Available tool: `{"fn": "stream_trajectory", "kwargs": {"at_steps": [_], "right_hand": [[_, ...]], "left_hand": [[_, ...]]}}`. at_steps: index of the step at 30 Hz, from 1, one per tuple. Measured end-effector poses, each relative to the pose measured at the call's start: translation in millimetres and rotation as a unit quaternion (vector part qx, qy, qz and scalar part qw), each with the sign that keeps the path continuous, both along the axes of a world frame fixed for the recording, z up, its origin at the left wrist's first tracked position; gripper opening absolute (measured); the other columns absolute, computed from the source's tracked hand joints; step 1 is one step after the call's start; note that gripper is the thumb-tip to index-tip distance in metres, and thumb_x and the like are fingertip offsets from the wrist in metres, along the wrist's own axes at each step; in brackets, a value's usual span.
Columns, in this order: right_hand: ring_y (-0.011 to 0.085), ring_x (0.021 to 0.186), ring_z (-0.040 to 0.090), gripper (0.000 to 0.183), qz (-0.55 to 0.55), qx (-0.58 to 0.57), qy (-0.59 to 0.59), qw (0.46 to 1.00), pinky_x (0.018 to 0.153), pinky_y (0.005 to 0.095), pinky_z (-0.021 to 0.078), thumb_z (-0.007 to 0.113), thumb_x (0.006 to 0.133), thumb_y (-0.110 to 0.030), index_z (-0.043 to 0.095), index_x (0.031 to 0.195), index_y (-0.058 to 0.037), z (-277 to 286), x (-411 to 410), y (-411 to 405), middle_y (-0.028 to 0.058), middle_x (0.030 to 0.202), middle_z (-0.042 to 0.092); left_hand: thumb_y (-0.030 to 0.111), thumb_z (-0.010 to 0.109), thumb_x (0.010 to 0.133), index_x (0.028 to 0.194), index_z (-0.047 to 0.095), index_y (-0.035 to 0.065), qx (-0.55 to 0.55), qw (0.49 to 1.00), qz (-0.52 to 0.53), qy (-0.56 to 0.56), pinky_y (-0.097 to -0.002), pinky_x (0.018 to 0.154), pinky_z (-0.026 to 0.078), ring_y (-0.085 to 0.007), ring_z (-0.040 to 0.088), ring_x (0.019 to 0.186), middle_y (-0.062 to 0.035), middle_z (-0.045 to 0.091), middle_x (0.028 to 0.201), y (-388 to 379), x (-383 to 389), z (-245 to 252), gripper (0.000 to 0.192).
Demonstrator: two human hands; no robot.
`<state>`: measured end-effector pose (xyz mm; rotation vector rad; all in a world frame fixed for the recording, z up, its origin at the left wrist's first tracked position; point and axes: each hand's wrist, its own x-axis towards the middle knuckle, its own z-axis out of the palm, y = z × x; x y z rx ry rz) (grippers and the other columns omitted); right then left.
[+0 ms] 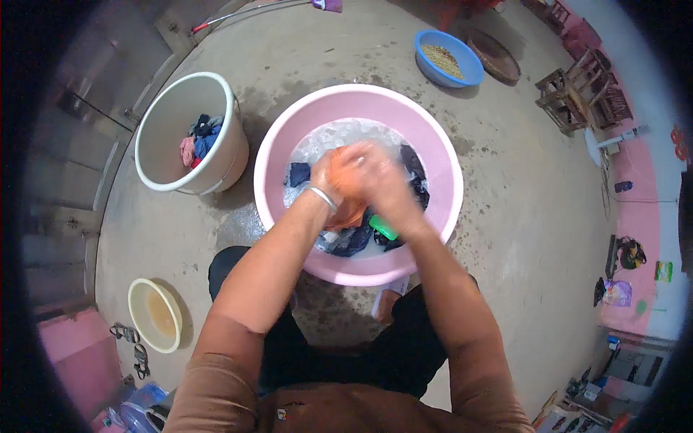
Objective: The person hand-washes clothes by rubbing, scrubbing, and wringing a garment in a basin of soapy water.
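Observation:
Over a pink plastic basin (357,273) of sudsy water, my left hand (325,176) and my right hand (379,176) press together on a wet orange cloth (349,214). A band circles my left wrist. Motion blurs both hands, my right one most, and its fingers cannot be made out singly. Below the cloth lies a bright green object (383,227), possibly a brush or a bar of soap. Dark wet clothes (354,242) lie in the water near me, with more dark fabric (414,165) at the right and a navy piece (300,174) at the left.
Left of the basin stands a white bucket (168,135) holding clothes. A small cream basin (142,319) of brownish water and sandals (141,360) are at lower left. Beyond are a blue basin (433,74) with grain-like contents, a round woven tray (495,57) and wooden chairs (563,103).

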<state>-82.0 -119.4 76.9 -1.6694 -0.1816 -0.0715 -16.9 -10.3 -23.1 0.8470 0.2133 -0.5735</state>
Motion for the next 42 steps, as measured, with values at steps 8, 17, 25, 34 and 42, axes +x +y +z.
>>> {"fn": "stream_trajectory", "kwargs": {"at_steps": [8,17,25,34,42], "right_hand": [[0.0312,0.070,0.061,0.023,-0.239,-0.285,0.042,0.927,0.065,0.0404,0.0473,0.058,0.082,-0.025,0.061,0.077,-0.0032,-66.6,27.2,-84.6,0.0186,0.072,0.061],[0.0193,0.100,0.058,0.036,0.070,0.126,0.235,0.961,0.095,0.0342,0.0406,0.044,0.093,-0.027,0.058,0.110,0.0013,-39.9,-2.2,-94.9,0.0088,0.104,0.063],[0.0125,0.084,0.060,0.034,0.192,-0.107,0.333,0.917,0.078,0.0275,0.0467,0.067,0.081,-0.031,0.065,0.091,0.0017,-23.8,-6.5,-93.7,0.0066,0.085,0.065],[0.0147,0.083,0.057,0.019,-0.121,0.209,0.095,0.966,0.073,0.0300,0.0483,0.050,0.079,-0.008,0.059,0.092,0.0015,-22.1,4.1,-77.9,0.0072,0.089,0.061],[0.0278,0.050,0.049,0.026,-0.228,-0.307,-0.126,0.916,0.049,0.0405,0.0417,0.054,0.088,-0.021,0.053,0.074,0.0009,-37.6,11.3,-12.4,0.0178,0.057,0.051]], "left_hand": [[0.034,0.045,0.094,0.107,0.057,0.0024,-0.081,0.985,-0.130,0.079,-0.0322,0.073,0.051,-0.0199,0.061,0.079,-0.0098,0.063,0.093,-50.6,-32.2,74.6,0.037],[0.032,0.056,0.091,0.092,0.061,0.0012,0.060,0.955,-0.276,-0.093,-0.0273,0.068,0.051,-0.0124,0.062,0.076,-0.0064,0.064,0.087,-19.0,-7.2,98.7,0.031],[0.023,0.064,0.086,0.081,0.060,0.0053,0.093,0.953,-0.268,-0.101,-0.0250,0.066,0.051,-0.0094,0.060,0.071,-0.0018,0.062,0.077,9.5,10.4,92.8,0.019],[0.020,0.052,0.093,0.103,0.055,0.0011,0.006,0.983,-0.181,0.006,-0.0333,0.084,0.052,-0.0206,0.062,0.092,-0.0134,0.062,0.101,2.7,24.1,54.7,0.022],[0.029,0.050,0.093,0.093,0.058,0.0046,-0.114,0.979,-0.059,0.159,-0.0317,0.059,0.047,-0.0194,0.057,0.068,-0.0079,0.060,0.082,-46.9,-22.1,30.5,0.026]]}}
